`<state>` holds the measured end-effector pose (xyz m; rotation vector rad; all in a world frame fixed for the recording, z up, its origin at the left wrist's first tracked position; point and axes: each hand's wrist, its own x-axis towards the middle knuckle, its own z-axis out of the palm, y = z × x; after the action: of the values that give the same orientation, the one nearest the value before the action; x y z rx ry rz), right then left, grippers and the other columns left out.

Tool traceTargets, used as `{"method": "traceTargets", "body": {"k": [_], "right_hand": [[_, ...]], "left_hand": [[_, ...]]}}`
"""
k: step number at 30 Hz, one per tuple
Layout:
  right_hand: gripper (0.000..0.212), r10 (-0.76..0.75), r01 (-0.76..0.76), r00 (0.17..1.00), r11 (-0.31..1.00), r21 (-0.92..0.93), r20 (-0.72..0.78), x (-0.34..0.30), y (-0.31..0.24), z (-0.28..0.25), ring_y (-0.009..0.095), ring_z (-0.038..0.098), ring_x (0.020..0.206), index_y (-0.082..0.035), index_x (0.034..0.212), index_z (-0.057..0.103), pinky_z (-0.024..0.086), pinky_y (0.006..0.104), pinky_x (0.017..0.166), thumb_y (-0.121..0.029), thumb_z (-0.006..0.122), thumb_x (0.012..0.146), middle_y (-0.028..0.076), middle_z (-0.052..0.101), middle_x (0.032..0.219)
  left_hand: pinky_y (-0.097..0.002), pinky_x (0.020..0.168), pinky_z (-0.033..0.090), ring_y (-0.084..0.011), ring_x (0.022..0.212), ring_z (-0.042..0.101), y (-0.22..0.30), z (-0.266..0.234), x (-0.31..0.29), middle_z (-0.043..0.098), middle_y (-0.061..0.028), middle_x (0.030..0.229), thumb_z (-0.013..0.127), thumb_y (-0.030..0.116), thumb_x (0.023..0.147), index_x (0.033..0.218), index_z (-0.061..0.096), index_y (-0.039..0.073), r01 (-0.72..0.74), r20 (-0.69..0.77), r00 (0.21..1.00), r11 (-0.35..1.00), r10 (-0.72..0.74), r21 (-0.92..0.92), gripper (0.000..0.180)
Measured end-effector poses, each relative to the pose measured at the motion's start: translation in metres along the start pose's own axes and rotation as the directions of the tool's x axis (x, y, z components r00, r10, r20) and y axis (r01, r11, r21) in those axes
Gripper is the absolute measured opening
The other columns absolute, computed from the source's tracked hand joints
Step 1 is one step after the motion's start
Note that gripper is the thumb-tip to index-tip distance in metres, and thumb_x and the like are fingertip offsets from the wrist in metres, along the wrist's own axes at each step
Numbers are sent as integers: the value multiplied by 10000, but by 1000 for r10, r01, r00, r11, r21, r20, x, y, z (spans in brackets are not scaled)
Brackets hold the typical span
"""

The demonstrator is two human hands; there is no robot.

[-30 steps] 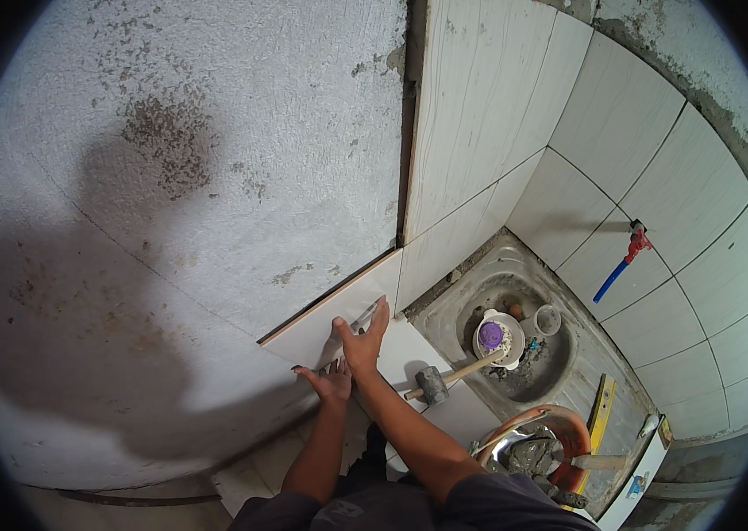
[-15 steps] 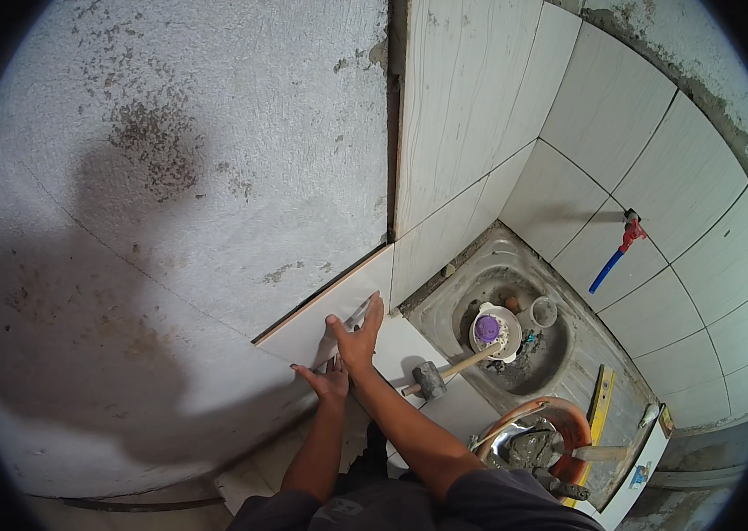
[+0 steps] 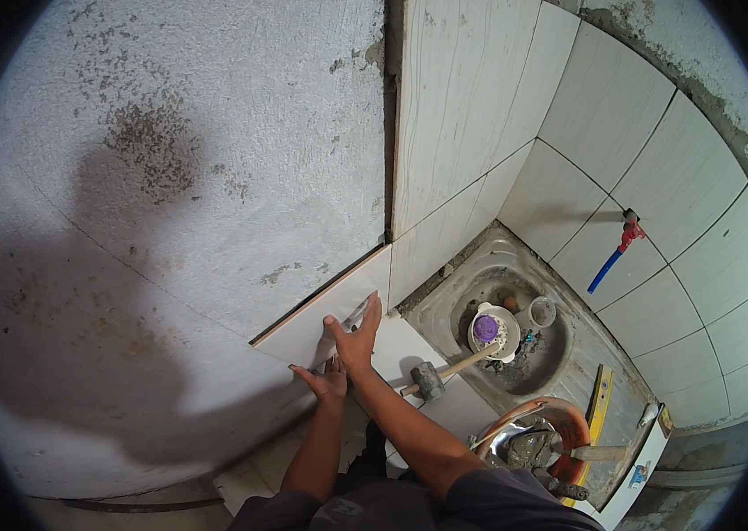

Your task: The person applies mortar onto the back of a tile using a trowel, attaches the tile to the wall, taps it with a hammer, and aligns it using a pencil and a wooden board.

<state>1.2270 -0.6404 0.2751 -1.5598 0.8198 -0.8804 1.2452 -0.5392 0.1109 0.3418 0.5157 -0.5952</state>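
Note:
A white wall tile [image 3: 294, 331] stands against the rough plastered wall, its brown upper edge running slantwise to the tiled section. Both palms face this tile. My right hand [image 3: 356, 338] lies against its face with the fingers stretched up and the thumb spread. Lower and to the left, my left hand [image 3: 325, 380] is at the tile's lower part, thumb out to the side; some of its fingers are hidden behind the right hand. Right of my forearm, a mallet [image 3: 430, 380] with a dark head and wooden handle rests on the white counter, its handle reaching over the sink.
A steel sink [image 3: 420, 308] holds a pot [image 3: 505, 345] with a purple item and a clear cup [image 3: 542, 311]. Nearer stands an orange bucket [image 3: 576, 425] of mortar, beside a yellow level [image 3: 602, 398]. A red tap [image 3: 631, 232] with blue hose juts from the tiled wall.
The view has shifted very slightly. Both hands stay in the same place on the tile.

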Motion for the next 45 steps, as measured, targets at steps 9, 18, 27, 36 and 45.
{"method": "traceTargets", "body": {"k": [9,18,27,36,45], "right_hand": [[1040,10,-10,1000,1000,-1,-6,0,-3,0,367,149,1329,9,1396,139,164,415,1077,-418,743,664,263,160,1412],[1035,28,-28,1000,999,24,10,0,-3,2,353,122,1337,-1,1403,117,133,405,1085,-426,728,683,252,141,1422],[1071,42,-42,999,999,18,1,3,2,3,385,113,1335,-10,1404,124,151,440,1077,-447,746,649,280,117,1422],[1020,17,-16,999,999,31,-39,4,7,0,378,129,1332,10,1396,139,136,429,1081,-432,722,686,271,138,1420],[928,40,-47,998,978,205,41,-19,6,-7,330,190,1318,14,1386,161,221,411,1054,-370,703,739,217,173,1420]], "left_hand": [[-438,1057,244,-272,1289,244,-1,16,-10,203,-135,1395,501,857,517,1364,17,-29,-25,-120,992,1000,24,-2,1318],[-423,1103,85,-288,1366,29,3,18,-17,-16,-140,1461,507,861,490,1393,-120,89,-91,-80,992,990,100,109,1343],[-439,1091,95,-290,1365,54,4,15,-16,-4,-147,1466,464,872,517,1406,-96,133,-108,-77,989,978,123,177,1284],[-465,1081,82,-298,1366,58,8,18,-19,-18,-147,1478,438,886,523,1415,-59,139,-98,-126,984,975,125,197,1265],[-496,1051,102,-301,1361,78,13,16,-21,26,-102,1487,394,898,541,1428,43,213,-72,-226,965,964,132,257,1175]]}}
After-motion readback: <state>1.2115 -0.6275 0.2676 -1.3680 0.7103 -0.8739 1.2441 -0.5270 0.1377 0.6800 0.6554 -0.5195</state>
